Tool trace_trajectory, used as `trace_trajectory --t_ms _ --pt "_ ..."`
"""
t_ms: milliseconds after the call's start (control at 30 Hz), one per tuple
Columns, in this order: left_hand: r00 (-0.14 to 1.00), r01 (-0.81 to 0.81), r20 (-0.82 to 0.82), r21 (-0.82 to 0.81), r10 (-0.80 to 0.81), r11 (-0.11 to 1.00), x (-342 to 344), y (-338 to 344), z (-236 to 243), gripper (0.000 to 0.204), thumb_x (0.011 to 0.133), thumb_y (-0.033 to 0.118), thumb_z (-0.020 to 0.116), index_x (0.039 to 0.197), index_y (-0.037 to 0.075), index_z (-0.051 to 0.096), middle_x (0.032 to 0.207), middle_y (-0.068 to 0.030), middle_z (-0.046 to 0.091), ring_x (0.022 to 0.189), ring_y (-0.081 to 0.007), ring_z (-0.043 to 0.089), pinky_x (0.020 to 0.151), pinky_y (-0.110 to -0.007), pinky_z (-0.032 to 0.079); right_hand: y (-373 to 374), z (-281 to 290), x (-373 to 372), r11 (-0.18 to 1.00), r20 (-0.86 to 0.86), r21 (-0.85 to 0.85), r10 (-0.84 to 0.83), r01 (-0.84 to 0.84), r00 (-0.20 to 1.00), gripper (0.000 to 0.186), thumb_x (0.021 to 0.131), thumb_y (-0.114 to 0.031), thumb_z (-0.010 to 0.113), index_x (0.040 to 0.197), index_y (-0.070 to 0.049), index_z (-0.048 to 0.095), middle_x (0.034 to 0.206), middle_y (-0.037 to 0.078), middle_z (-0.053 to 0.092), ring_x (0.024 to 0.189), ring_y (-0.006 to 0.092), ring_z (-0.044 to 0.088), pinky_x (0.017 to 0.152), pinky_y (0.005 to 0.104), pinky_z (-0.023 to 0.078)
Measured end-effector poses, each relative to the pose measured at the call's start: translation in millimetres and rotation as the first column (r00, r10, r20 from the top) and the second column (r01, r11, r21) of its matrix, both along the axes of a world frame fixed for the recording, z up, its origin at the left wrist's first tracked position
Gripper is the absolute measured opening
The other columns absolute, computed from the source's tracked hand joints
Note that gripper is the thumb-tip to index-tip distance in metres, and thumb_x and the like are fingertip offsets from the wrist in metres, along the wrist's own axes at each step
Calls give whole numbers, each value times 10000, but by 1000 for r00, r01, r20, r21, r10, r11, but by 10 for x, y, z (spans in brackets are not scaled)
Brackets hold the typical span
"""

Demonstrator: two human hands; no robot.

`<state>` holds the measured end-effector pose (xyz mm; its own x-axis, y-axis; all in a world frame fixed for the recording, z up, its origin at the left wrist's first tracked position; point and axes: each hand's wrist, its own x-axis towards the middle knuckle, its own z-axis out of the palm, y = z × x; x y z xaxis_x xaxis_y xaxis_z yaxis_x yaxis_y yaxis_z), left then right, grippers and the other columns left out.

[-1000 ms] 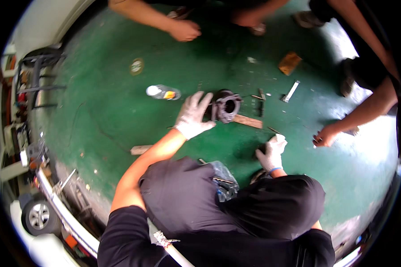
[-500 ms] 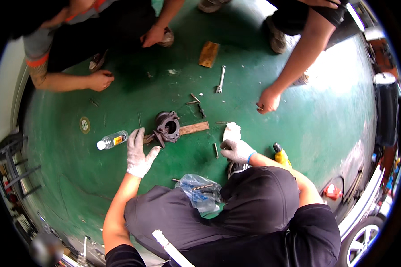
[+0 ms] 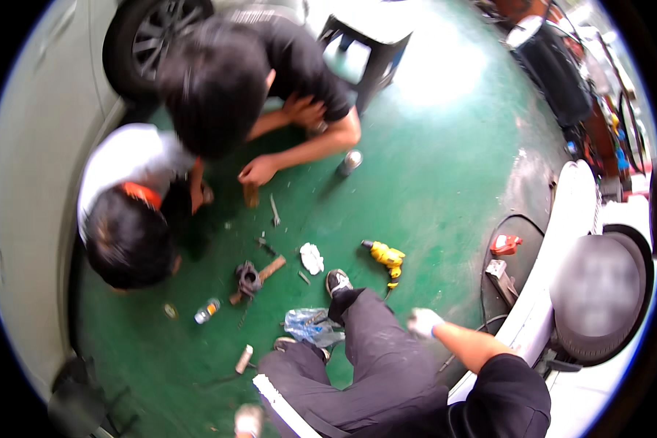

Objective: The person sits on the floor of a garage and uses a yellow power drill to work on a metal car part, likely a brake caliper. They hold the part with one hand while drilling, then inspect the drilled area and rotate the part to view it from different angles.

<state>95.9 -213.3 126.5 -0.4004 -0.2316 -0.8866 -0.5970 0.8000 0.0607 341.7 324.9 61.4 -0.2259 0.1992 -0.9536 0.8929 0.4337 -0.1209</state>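
My left hand (image 3: 248, 421), in a pale work glove, hangs blurred at the lower edge, nearest a pale cylinder (image 3: 244, 359) on the floor. My right hand (image 3: 425, 322), gloved too, is out to the right beside my knee. Motion smears its fingers, and I see nothing held in either hand. Farther off, a dark flanged metal casting (image 3: 248, 279) rests on a wooden strip (image 3: 273, 267). Around it lie a clear plastic bottle (image 3: 207, 311), a crumpled white rag (image 3: 312, 259) and a wrench (image 3: 274, 210). A yellow power drill (image 3: 387, 258) lies beyond my right hand.
Two people crouch at the far left; one person's hand (image 3: 258, 171) is above a small brown piece (image 3: 250, 195). A plastic bag (image 3: 310, 325) lies between my feet. A spray can (image 3: 350, 163), stool (image 3: 372, 33), red container (image 3: 506, 244) and white car bumper (image 3: 562, 219) stand around.
The view has swung and pulled back. My left hand has left the casting for the lower edge; my right hand has moved from beside the rag out to the right.
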Motion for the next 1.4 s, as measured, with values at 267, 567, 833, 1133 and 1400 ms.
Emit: trace_trajectory --t_ms 267,567,833,1133,1400 --pt "962 252 31 287 -272 924 -556 2526 1615 357 1004 376 617 1031 27 684 863 -129 646 798 -252 629 767 -408 529 -1243 945 3471 848 -632 -477 -149 -231 760 288 829 -255 752 1061 -88 722 1048 166 725 980 392 705 794 503 580" --pt "897 443 -208 443 -391 779 -1010 4333 2941 336 994 354 632 1048 28 689 872 -121 654 801 -239 631 767 -398 530 1329 2229 1416 377 -220 -65 -908 924 356 270 829 -245 748 1049 -89 720 1029 161 723 956 382 702 777 496 578" --pt "875 484 -234 472 -424 737 -929 4747 3179 319 985 335 645 1062 29 693 880 -114 661 803 -228 633 767 -388 530 1976 2373 872 274 -338 -161 -918 948 208 255 830 -235 744 1038 -90 718 1012 157 721 935 373 700 762 490 576" --pt "897 427 -74 398 -435 812 -1100 5085 2906 303 975 313 660 1078 30 697 889 -106 669 805 -215 635 767 -377 531 2185 2237 551 233 -208 -171 -958 957 197 238 831 -225 740 1026 -91 716 993 152 718 911 364 697 745 483 574" --pt "875 435 46 366 -483 823 -1898 6693 2389 293 966 293 673 1093 31 701 897 -98 676 807 -204 637 767 -368 532 3631 2114 -76 204 -138 -120 -973 972 187 223 832 -216 737 1016 -92 714 976 148 716 890 355 694 730 477 571"
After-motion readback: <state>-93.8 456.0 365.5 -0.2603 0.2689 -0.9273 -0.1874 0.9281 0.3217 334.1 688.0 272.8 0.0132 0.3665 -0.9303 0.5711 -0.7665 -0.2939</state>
